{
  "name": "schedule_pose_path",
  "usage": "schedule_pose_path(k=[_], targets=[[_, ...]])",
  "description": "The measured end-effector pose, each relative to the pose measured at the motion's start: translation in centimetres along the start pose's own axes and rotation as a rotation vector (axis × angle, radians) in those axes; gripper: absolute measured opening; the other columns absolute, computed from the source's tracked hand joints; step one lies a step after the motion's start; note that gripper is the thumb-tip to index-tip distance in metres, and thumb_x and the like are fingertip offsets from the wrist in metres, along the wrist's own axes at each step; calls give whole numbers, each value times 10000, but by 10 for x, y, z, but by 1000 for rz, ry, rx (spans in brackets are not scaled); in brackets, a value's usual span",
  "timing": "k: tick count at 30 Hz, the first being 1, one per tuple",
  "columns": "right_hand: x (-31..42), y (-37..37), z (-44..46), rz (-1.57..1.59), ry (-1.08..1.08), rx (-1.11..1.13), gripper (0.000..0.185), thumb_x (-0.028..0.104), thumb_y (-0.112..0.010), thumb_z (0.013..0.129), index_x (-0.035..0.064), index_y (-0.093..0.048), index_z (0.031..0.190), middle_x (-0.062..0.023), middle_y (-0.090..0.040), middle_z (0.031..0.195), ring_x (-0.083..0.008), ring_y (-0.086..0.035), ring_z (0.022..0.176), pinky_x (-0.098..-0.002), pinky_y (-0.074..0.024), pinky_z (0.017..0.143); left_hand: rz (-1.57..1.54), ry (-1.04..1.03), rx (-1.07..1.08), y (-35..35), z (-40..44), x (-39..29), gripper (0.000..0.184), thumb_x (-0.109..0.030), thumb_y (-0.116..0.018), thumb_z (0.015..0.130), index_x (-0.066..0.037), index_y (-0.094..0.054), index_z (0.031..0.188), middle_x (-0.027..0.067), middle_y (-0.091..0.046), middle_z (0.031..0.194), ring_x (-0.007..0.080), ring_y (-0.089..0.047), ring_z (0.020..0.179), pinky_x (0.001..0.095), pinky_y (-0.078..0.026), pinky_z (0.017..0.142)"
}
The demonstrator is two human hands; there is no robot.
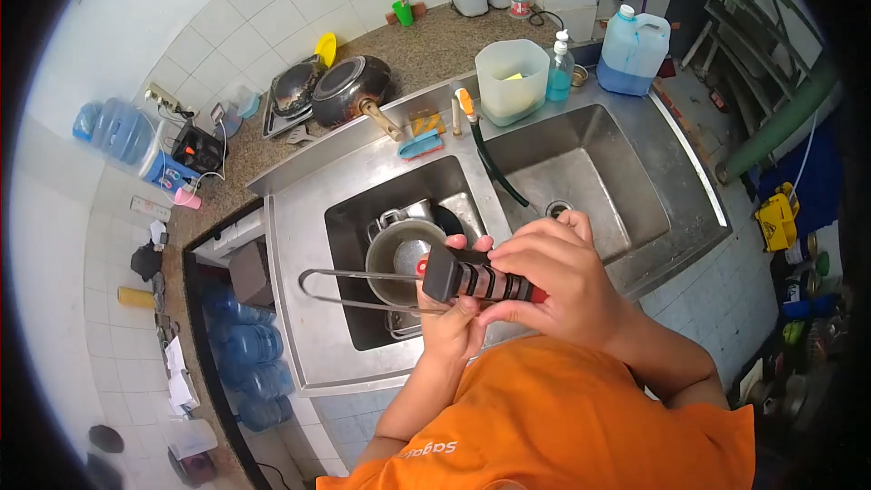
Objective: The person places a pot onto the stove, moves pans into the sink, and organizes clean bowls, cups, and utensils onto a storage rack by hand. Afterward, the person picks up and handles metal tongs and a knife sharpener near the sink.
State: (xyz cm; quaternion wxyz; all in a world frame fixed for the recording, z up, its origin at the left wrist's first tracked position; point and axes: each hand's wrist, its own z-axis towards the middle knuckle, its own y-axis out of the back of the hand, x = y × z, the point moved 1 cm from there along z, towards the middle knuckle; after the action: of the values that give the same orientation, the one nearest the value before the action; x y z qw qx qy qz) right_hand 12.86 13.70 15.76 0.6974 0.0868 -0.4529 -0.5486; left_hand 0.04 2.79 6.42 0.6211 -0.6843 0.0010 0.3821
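Both hands are together over the front of the left sink basin. My left hand (pixel 452 328) is closed round a dark block-shaped tool with black ridges and red parts (pixel 476 278). My right hand (pixel 564 277) has its fingers pressed on the tool's other end. A long U-shaped metal loop (pixel 340 273) sticks out leftward from my left hand; I cannot tell whether it is joined to the tool. Below lies a metal pot (pixel 381 259) among other cookware in the left basin (pixel 345 327).
The right basin (pixel 626 191) has a drain and a green hose (pixel 494 168) over its edge. Behind stand a translucent tub (pixel 511 82), a soap bottle (pixel 560 73) and a blue-liquid jug (pixel 631 54). Dark pans (pixel 349 91) and a blue brush (pixel 420 144) sit at back left.
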Motion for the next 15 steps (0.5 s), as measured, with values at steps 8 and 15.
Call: schedule_pose_path(k=[8,15], targets=[[-11,2,-3,267,-156,19,360,307,-822,829,38,-705,1038,-69,-736,1053,-260,-663,957,-372,-412,911,-5,76,27,-3,6,-1,766,-168,-846,834,-83,-424,1468,192,-535,1434,303,-528,1343,478,-495,1090],[-39,0,2,604,-451,110,167,109,-710,924,9,-712,1058,-75,-742,936,-141,-688,903,-302,-524,772,98,122,-6,-16,11,1,562,53,-715,882,-50,-455,1370,139,-606,1306,251,-574,1284,362,-538,999]])
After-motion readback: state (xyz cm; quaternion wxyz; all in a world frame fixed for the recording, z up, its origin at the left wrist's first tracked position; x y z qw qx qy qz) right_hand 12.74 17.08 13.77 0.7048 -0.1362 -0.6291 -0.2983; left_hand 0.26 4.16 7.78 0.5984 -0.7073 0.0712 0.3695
